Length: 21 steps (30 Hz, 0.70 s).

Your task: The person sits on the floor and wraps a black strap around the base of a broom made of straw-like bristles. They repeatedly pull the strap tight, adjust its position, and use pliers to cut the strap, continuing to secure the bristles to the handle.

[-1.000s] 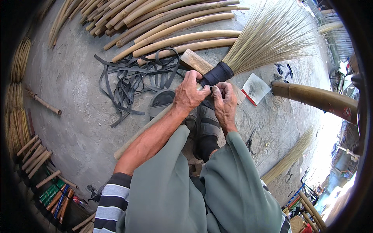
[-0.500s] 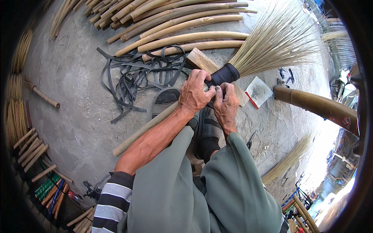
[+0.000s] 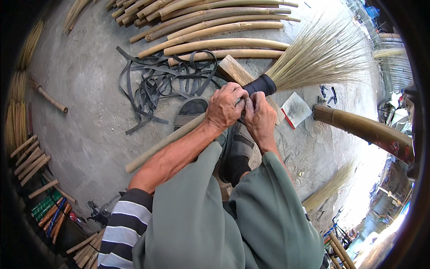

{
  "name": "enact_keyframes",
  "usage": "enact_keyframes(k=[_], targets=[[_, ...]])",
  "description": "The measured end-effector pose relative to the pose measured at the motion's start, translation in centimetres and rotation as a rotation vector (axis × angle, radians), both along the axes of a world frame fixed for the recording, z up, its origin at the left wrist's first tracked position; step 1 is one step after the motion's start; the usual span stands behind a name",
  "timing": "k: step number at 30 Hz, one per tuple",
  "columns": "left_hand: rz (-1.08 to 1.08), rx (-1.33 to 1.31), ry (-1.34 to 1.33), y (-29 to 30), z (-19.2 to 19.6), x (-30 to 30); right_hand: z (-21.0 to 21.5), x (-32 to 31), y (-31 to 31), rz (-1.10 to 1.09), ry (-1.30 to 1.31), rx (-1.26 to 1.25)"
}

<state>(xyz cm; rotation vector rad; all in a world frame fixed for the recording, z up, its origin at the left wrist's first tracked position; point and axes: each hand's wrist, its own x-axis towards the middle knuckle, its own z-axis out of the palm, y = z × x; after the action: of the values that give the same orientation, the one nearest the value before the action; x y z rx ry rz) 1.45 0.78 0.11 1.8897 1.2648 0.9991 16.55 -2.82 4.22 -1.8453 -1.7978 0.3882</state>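
Note:
A broom with pale, fanned bristles [image 3: 320, 58] lies slantwise before me, its wooden handle [image 3: 163, 142] running down to the left under my left forearm. Black rubber binding [image 3: 263, 85] wraps its neck, which rests over a wooden block [image 3: 236, 70]. My left hand [image 3: 224, 106] is closed around the handle just below the binding. Right beside it, my right hand [image 3: 261, 117] has thumb and fingers pinched together at the binding's lower end. What the right fingertips grip is hidden.
Loose black rubber strips [image 3: 154, 83] lie tangled at the left, below a row of bamboo poles [image 3: 224, 44]. On the right are a small square sheet [image 3: 297, 109] with a red edge, a thick bamboo pole [image 3: 358, 126] and a loose bristle bundle [image 3: 329, 188]. My sandalled feet [image 3: 237, 143] are beneath my hands.
My right hand has come slightly up and left, closer against my left hand. The fingers of both hands have curled in more. The broom stays in place on the block.

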Motion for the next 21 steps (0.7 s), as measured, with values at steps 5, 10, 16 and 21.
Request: enact_keyframes(k=[5, 10, 16, 21], targets=[[0.019, -0.045, -0.033, 0.0, -0.1, 0.2, 0.5, -0.1, 0.3, -0.109, 0.219, -0.106], [0.026, -0.088, -0.029, -0.1, 0.1, 0.3, 0.2, -0.3, 0.1, -0.074, 0.386, -0.059], [0.015, -0.094, -0.035, 0.0, 0.5, 0.4, -2.5, 5.1, -10.1, -0.116, 0.196, -0.079], [-0.018, 0.015, -0.078, 0.3, 0.1, 0.5, -5.7, 10.8, -27.2, -0.256, -0.104, -0.195]])
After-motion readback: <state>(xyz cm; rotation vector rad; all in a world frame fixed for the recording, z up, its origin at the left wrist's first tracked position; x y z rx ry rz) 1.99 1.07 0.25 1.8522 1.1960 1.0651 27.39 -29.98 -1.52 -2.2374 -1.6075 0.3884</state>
